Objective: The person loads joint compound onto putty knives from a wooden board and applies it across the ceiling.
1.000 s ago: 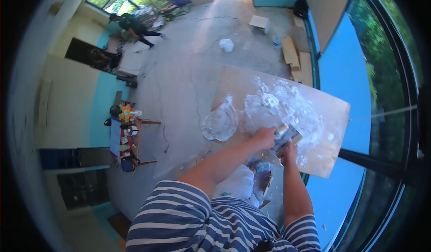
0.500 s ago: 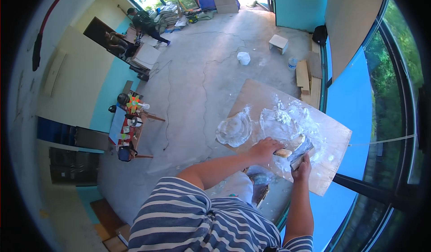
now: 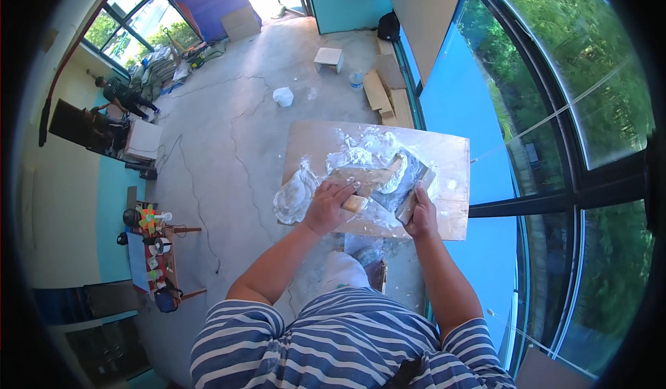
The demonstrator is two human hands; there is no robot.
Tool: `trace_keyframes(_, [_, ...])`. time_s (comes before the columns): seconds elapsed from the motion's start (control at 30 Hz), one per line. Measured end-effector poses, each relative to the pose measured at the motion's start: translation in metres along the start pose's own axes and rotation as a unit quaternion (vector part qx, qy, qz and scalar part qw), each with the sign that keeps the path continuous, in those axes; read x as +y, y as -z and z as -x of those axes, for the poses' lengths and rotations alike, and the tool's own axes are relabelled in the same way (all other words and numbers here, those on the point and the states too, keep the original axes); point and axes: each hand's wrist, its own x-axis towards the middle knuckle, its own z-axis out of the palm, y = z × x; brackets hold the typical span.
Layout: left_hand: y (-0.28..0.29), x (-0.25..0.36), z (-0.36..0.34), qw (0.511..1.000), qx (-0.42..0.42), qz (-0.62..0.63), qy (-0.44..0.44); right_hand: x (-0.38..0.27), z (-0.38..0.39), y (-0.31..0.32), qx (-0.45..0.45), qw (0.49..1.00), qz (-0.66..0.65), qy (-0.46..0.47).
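My left hand is closed on a plastering trowel with a flat, tan, plaster-smeared blade and a short light wooden handle. White wet plaster clings along the blade's far right end. My right hand grips the wooden edge strip of a grey flat plaster hawk, tilted beside the trowel. The trowel's right end meets or overlaps the hawk; contact cannot be made out. Both tools are above a wooden board bearing white plaster, with a smoother plaster mound on its left.
Large windows and a blue panel flank me on the right. Planks, a small stool and a white bag lie beyond. A cluttered table stands left. Cables cross the floor; a person is far left.
My view has swung right, so the room shifts left. The trowel has turned to show its broad blade, with plaster at its end, and the hawk shows more of its face.
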Motion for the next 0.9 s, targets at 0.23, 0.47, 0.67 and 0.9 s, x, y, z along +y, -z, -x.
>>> trace_keyframes(0.23, [0.020,-0.001,-0.005,0.990,0.080,0.078,0.082,-0.026,0.020,-0.021,-0.063,0.998,0.027,0.015])
trace_keyframes(0.47, [0.065,0.054,-0.013,0.930,0.093,0.315,0.163,-0.014,0.014,-0.019,-0.018,1.000,0.008,0.011])
trace_keyframes(0.67, [0.060,0.093,-0.024,0.969,0.123,0.172,-0.129,-0.033,0.036,-0.044,-0.093,0.994,-0.038,0.037])
trace_keyframes(0.9, [0.057,0.072,-0.019,0.982,0.114,0.073,-0.132,-0.052,0.067,-0.063,-0.060,0.995,-0.027,0.072])
